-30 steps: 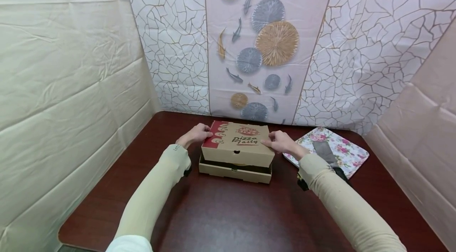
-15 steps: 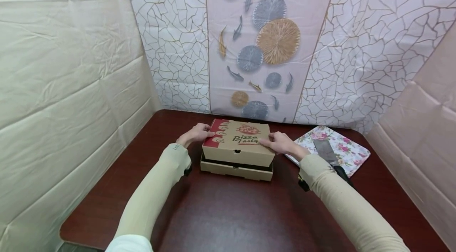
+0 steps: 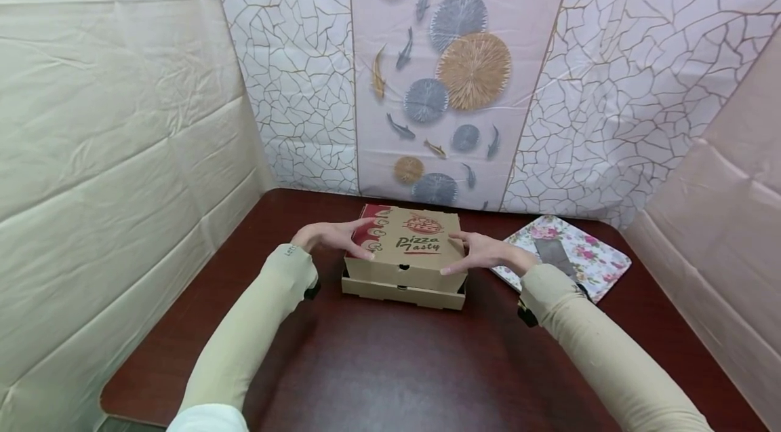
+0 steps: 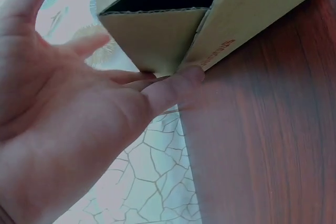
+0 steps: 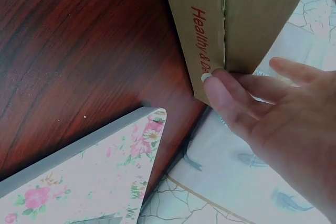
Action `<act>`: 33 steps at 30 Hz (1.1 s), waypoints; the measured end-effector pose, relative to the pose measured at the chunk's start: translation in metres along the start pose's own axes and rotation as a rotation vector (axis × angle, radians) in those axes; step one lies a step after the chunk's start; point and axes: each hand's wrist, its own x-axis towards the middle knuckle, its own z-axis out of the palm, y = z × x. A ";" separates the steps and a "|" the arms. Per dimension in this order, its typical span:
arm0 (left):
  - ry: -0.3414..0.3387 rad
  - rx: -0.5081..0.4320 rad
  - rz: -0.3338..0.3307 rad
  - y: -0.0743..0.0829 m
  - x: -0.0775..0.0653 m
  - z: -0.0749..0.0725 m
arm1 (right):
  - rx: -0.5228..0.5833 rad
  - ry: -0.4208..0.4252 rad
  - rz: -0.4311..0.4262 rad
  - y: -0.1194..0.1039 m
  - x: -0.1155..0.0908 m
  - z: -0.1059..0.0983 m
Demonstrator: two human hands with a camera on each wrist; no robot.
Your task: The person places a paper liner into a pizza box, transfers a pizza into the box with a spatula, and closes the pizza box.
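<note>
A brown cardboard pizza box (image 3: 421,242) with a red band on its left side lies on the table, its lid down over the tray-like base (image 3: 396,293). A dark opening at its front edge shows in both wrist views. My left hand (image 3: 332,235) is at the box's left side, thumb and fingers spread apart. On the opposite side my right hand (image 3: 482,252) is spread the same way, its thumb by the lid's front right corner. In the right wrist view, fingertips (image 5: 223,85) touch the box's side wall. Neither hand grips it.
A floral board (image 3: 592,259) with a grey strip across it lies to the right, partly behind my right forearm. The dark red wooden table (image 3: 378,364) extends in front of the box. Patterned cloth (image 3: 299,79) hangs behind the table.
The lid's front has sunk, and the dark gap above the base has narrowed. Both hands have loosened from the lid's sides, with thumbs and fingers now spread wider.
</note>
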 end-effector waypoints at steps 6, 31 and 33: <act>-0.052 0.149 0.018 0.002 -0.001 0.001 | -0.056 0.007 0.003 0.001 0.000 0.001; 0.038 0.284 -0.088 0.010 0.000 0.016 | -0.200 0.070 0.020 0.005 0.002 0.010; 0.042 0.302 -0.087 0.010 0.000 0.017 | -0.210 0.072 0.017 0.006 0.001 0.011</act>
